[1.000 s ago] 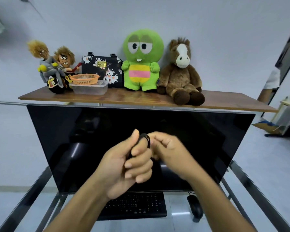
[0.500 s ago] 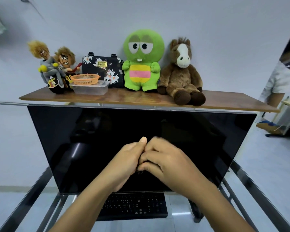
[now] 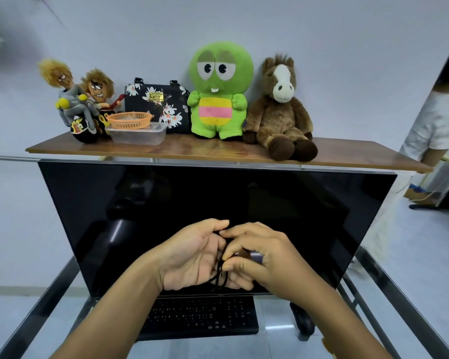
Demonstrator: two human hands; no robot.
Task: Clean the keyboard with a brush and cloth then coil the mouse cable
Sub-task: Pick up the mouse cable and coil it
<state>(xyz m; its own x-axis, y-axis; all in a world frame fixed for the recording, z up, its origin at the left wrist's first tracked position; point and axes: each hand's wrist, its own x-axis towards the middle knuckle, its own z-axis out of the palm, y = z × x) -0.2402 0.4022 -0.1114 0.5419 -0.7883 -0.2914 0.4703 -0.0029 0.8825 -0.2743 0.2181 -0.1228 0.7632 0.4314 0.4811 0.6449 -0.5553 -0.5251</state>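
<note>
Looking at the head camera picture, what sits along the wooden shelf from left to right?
Grey doll → grinning doll → floral bag → green plush → brown horse.

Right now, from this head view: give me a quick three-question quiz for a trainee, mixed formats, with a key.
1. True or false: the black computer mouse lies to the right of the flat black keyboard.
2. What sits on the clear plastic container on the wooden shelf? A) round orange mesh basket B) a glass jar C) a white mug
3. Fill in: the left hand and the right hand together hold loops of a thin black ____.

Key: 1 true. 2 A. 3 thin black mouse cable.
</note>
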